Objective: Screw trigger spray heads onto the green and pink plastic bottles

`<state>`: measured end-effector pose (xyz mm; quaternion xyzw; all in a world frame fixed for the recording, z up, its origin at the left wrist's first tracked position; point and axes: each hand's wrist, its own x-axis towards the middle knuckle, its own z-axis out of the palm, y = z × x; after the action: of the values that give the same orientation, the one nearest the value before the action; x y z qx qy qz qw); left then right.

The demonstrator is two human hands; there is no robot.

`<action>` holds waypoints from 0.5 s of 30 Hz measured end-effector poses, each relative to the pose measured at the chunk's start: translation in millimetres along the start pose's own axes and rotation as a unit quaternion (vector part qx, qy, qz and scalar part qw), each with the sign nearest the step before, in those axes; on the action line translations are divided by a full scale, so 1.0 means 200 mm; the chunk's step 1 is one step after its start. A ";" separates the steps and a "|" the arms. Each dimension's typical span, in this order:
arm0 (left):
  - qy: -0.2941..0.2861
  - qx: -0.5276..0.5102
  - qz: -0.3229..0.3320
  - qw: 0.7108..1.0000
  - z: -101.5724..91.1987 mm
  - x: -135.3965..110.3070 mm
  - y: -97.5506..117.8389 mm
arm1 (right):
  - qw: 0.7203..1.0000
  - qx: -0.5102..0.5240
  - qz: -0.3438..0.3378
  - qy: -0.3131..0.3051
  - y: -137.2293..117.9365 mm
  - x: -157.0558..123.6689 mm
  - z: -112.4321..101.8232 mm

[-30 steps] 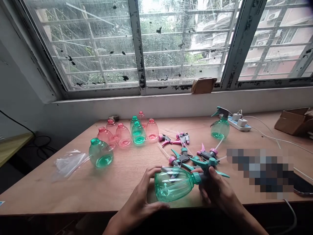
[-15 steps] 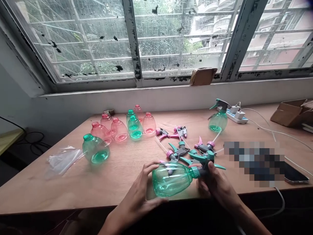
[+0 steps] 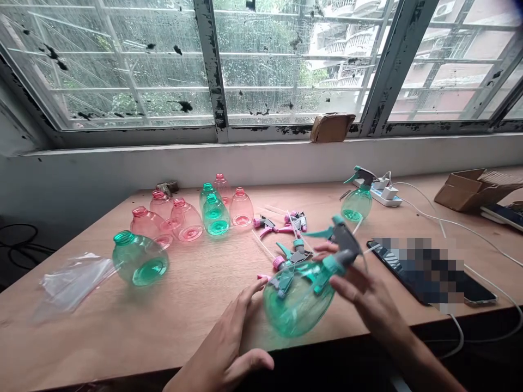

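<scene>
My right hand (image 3: 368,296) grips a green spray bottle (image 3: 300,305) around its collar. The bottle leans to the right, and its grey and teal spray head (image 3: 341,242) is fitted on the neck. To its left is my left hand (image 3: 232,329), fingers stretched out and thumb apart, with nothing in it. Its fingertips come close to the bottle's side; whether they touch, I cannot tell. Behind the bottle lie several loose spray heads, among them a pink-collared one (image 3: 279,263) and a teal-collared one (image 3: 299,247), partly seen through the green plastic.
Pink bottles (image 3: 187,220) and green bottles (image 3: 216,215) without heads stand at back left, with a green bottle (image 3: 141,258) nearer. Plastic bags (image 3: 77,283) lie far left. Another spray bottle (image 3: 356,204), a power strip (image 3: 386,196), phones (image 3: 396,267) and a cardboard box (image 3: 469,190) are right.
My left hand has let go of the bottle's body and opened. The spray bottle has swung from lying sideways to more upright in my right hand. The view has shifted slightly right.
</scene>
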<state>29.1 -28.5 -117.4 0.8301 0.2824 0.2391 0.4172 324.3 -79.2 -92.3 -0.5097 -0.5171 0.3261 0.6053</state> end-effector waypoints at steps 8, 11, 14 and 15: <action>0.008 -0.007 -0.067 0.998 0.00 -0.02 0.01 | 0.889 -0.295 -0.064 0.344 -0.07 0.53 -0.54; -0.001 0.021 -0.065 0.998 0.00 -0.02 0.03 | 0.832 -0.408 0.023 0.376 -0.05 0.67 -0.75; -0.007 0.042 -0.050 0.998 0.00 -0.02 0.04 | 0.792 -0.489 0.097 0.352 -0.01 0.76 -0.89; -0.006 0.046 -0.042 0.998 0.00 -0.01 0.05 | 0.784 -0.508 0.115 0.338 0.01 0.79 -0.93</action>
<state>29.2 -35.1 -109.0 0.8371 0.3256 0.2032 0.3897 542.1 15.6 -38.4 -0.8766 -0.3081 -0.1099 0.3529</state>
